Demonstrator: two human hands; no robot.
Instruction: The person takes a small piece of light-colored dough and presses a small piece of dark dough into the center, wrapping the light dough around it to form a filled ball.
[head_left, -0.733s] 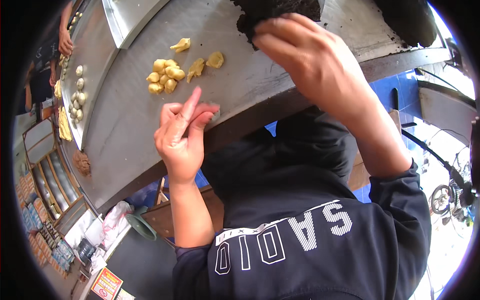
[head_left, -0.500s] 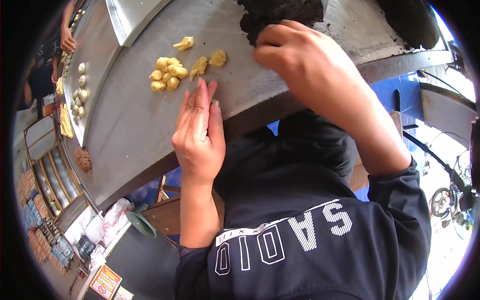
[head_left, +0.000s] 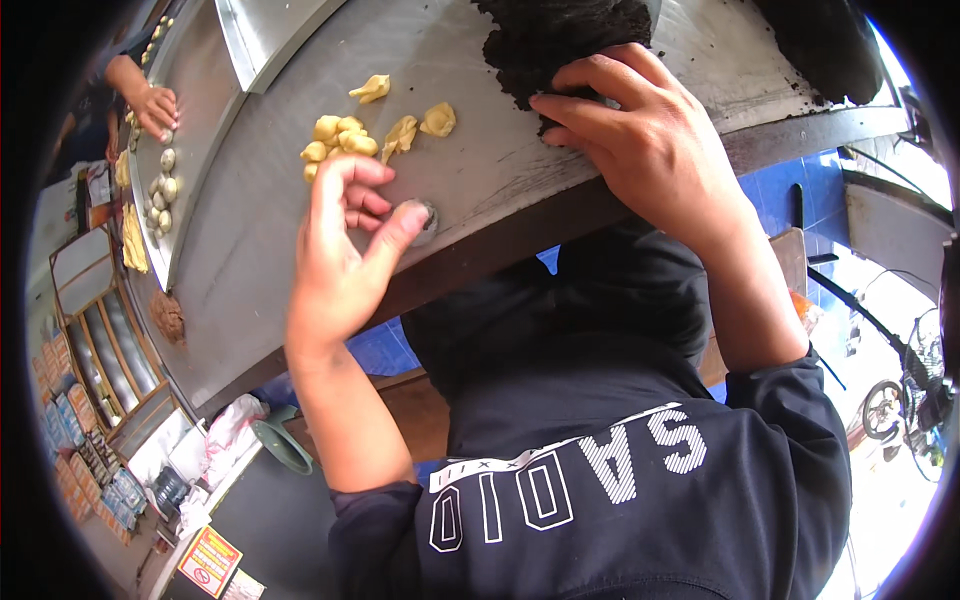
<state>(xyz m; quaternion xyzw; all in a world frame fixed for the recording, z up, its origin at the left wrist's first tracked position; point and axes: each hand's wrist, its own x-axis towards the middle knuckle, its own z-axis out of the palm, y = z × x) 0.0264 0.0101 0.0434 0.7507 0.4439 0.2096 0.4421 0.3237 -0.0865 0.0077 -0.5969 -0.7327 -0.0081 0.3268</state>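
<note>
My left hand point(head_left: 345, 240) hovers at the table's near edge with its fingers curled and the thumb apart. By the thumb tip is a small round greyish piece with a dark middle point(head_left: 428, 222); the thumb partly covers it. A cluster of yellow dough balls point(head_left: 340, 135) sits just beyond these fingers, partly hidden by them. Loose yellow dough pieces point(head_left: 400, 135) lie to its right. My right hand point(head_left: 650, 140) is bent over the near edge of a flattened dark, crumbly dough mass point(head_left: 550, 45), its thumb and forefinger pinching a dark bit of it.
The metal table point(head_left: 240, 220) has a raised tray point(head_left: 270, 40) at the far side. Another dark dough lump point(head_left: 825, 50) lies at the far right. On the left stand pale balls point(head_left: 160, 195), a brown lump point(head_left: 167, 318) and a co-worker's hand point(head_left: 150, 105).
My left hand has moved left and its fingers have curled away from their flat pose, showing the round greyish piece. My right hand has shifted right and nearer. The co-worker's hand has reached rightward.
</note>
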